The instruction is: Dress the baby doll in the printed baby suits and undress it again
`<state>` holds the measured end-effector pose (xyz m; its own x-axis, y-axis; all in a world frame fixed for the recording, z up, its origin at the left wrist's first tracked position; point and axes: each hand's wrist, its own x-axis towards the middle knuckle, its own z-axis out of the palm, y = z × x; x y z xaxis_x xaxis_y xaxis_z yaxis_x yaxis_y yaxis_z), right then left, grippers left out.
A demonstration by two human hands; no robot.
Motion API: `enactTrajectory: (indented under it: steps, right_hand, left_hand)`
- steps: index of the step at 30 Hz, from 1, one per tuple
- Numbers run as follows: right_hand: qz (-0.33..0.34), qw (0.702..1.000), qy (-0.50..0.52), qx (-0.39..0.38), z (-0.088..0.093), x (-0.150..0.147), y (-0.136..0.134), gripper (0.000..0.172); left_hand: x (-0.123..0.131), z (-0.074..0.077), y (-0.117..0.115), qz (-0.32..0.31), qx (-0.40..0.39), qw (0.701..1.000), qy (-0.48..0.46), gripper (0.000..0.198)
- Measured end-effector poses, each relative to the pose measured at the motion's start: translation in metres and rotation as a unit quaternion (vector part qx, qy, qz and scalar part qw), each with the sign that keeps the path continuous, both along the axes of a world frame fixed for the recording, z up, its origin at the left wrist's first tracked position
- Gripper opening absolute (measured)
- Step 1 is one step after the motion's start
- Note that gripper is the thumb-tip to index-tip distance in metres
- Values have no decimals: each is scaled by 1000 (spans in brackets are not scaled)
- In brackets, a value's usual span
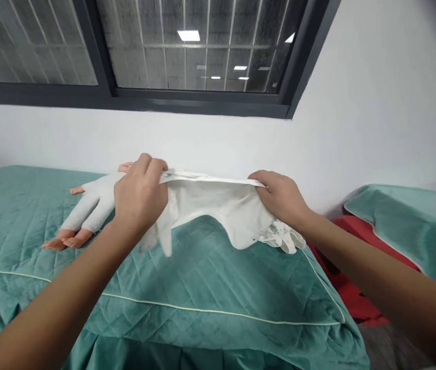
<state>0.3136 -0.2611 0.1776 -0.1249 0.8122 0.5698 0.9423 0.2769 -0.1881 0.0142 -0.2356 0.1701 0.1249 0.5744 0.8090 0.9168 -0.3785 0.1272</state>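
Note:
A small white baby garment [206,200] is stretched level above the bed, its top edge pulled nearly straight. My left hand [141,192] is closed round one end of that edge. At the other end, my right hand [279,195] pinches the cloth between thumb and fingers. The lower part hangs loose, with a curved gap in the middle. Behind my left hand a baby doll [98,200] in white clothes lies on the bed; its head is mostly hidden. Crumpled white cloth with small prints [283,237] lies below my right hand.
A green quilted cover [202,280] with pale piping spreads over the bed. To the right are a red object [351,285] and more green fabric [399,221]. Behind the bed rises a white wall [218,139] with a dark-framed window [202,100].

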Motion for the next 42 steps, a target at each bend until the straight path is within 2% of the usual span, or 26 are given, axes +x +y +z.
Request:
enactTrajectory:
  steps: [4,7,9,12,15,17,19,21,24,25,27,31,34,38,42]
  right_hand:
    - [25,986,164,-8,-14,8,-3,33]
    - [-17,969,245,-1,-27,15,2,27]
    - [-50,955,290,-29,-38,22,13,25]
    - [-68,942,318,-78,-62,33,39,28]
    - [-91,951,287,-67,-91,33,64,32]
    - [-113,967,222,-54,-112,21,73,38]
    - [-110,985,120,-51,-132,1,75,47]
    - [-57,997,18,-53,-152,-22,74,48]
    - [51,992,-37,-111,-172,-50,75,43]
    - [58,988,-43,-134,-176,-56,77,40]
    - [17,982,-50,-182,-178,-61,87,34]
    - [-105,963,-45,-245,-172,-62,110,31]
    - [-149,956,-32,-251,-169,-66,122,33]
    - [-159,951,-17,-264,-177,-82,122,35]
    - [-145,962,-2,-233,-196,-92,116,45]
  left_hand:
    - [-24,-24,12,-38,-82,981,-169,18]
    - [-38,-32,26,-51,-151,950,-269,22]
    - [-43,-34,39,-46,-205,937,-278,24]
    - [-45,-38,66,-46,-292,925,-238,27]
    - [-38,-54,91,-15,-357,925,-128,28]
    - [-26,-73,101,36,-341,939,-26,29]
    - [-6,-98,101,73,-284,954,63,33]
    - [17,-127,94,43,-270,955,113,30]
    - [47,-165,83,-64,-365,921,117,30]
    - [53,-174,82,-75,-380,915,116,30]
    - [59,-188,85,-67,-385,914,112,32]
    - [58,-196,107,-27,-382,919,87,38]
    - [62,-196,118,0,-404,913,60,43]
    - [76,-194,115,34,-412,910,25,55]
    - [83,-192,100,41,-333,942,15,61]
